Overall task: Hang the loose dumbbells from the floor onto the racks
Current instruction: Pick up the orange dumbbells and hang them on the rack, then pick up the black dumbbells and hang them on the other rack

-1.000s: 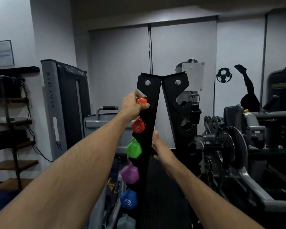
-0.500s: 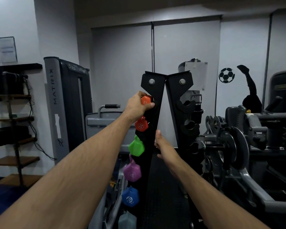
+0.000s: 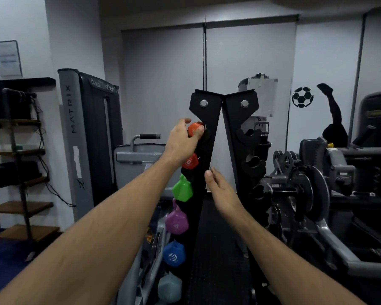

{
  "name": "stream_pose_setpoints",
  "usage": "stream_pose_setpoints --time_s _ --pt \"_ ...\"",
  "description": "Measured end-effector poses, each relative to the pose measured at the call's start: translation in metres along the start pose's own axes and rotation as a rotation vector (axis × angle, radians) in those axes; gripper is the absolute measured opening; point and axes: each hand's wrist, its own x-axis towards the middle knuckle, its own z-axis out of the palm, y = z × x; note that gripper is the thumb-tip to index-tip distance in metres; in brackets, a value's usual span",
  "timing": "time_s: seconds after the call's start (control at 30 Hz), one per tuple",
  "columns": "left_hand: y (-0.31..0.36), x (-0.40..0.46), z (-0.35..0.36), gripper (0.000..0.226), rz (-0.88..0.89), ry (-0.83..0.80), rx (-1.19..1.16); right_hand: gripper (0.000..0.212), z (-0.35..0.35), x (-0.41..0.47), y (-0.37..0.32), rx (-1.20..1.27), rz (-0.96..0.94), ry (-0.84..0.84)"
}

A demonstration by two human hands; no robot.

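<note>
Left hand [image 3: 182, 143] grips orange dumbbell [image 3: 194, 128], fingers curled round its end, right at top slot of black rack [image 3: 204, 150]. Right hand [image 3: 221, 190] loose, fingers relaxed, holds nothing, just beside rack's inner edge. Below on rack, 5 more: red dumbbell [image 3: 190, 162], green dumbbell [image 3: 182, 190], purple dumbbell [image 3: 176, 221], blue dumbbell [image 3: 174, 254], pale grey dumbbell [image 3: 170, 287]. Grey MATRIX machine [image 3: 86, 137] stands behind, on left.
</note>
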Motion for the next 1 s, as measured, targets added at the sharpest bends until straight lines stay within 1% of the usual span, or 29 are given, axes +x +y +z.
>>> stream_pose_setpoints --time_s 0.07,0.17,0.3,0.43,0.6,0.73,1.0 --pt "-0.001 -0.019 0.001 0.059 0.038 0.055 0.017 0.064 -0.002 -0.003 0.006 -0.015 -0.016 0.018" --pt "-0.01 -0.054 0.003 0.06 0.078 0.102 -0.001 0.069 -0.004 -0.013 0.015 -0.081 -0.048 0.054" --pt "-0.034 -0.118 0.006 0.061 0.03 0.084 -0.077 0.069 -0.009 -0.044 0.044 -0.177 -0.063 0.063" --pt "-0.074 -0.2 0.017 0.065 -0.007 0.031 -0.19 0.07 -0.013 -0.097 0.097 -0.284 -0.033 0.057" --pt "-0.13 -0.304 0.059 0.066 -0.218 -0.107 -0.179 0.074 -0.014 -0.166 0.168 -0.335 0.145 0.021" --pt "-0.167 -0.373 0.093 0.065 -0.426 -0.248 -0.171 0.077 -0.011 -0.21 0.213 -0.318 0.289 -0.015" --pt "-0.213 -0.475 0.155 0.064 -0.686 -0.478 -0.143 0.077 -0.001 -0.283 0.295 -0.389 0.55 -0.099"
